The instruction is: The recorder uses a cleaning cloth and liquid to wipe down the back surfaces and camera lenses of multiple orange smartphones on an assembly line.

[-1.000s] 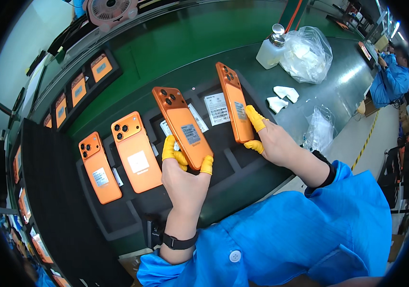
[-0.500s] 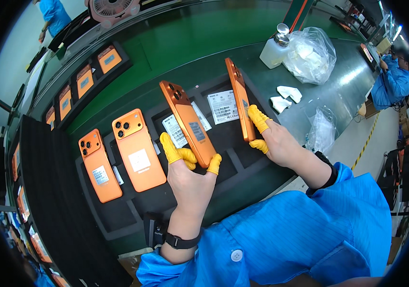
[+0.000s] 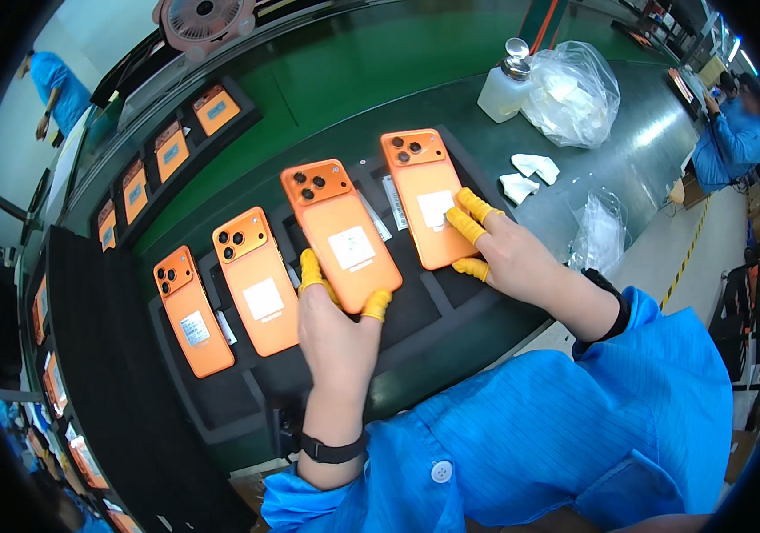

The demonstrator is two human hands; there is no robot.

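Note:
Yellow finger cots cover several fingertips of both hands. My left hand grips the lower end of an orange smartphone, its back with three camera lenses and a white label facing up. Another orange smartphone is held by my right hand at its lower right side, label upward. Both phones are over a black foam tray, where white printed labels partly show beneath them. To the left, two more orange phones, a smaller-looking one and its neighbour, lie back up in the tray.
A second black tray with several orange phones stands at the far left. Beyond the right hand are a pump bottle, a clear plastic bag, white scraps and another crumpled bag. A fan stands at the back.
Both held phones have turned from nearly edge-on to backs facing up, lying lower over the tray. My hands have kept hold of them.

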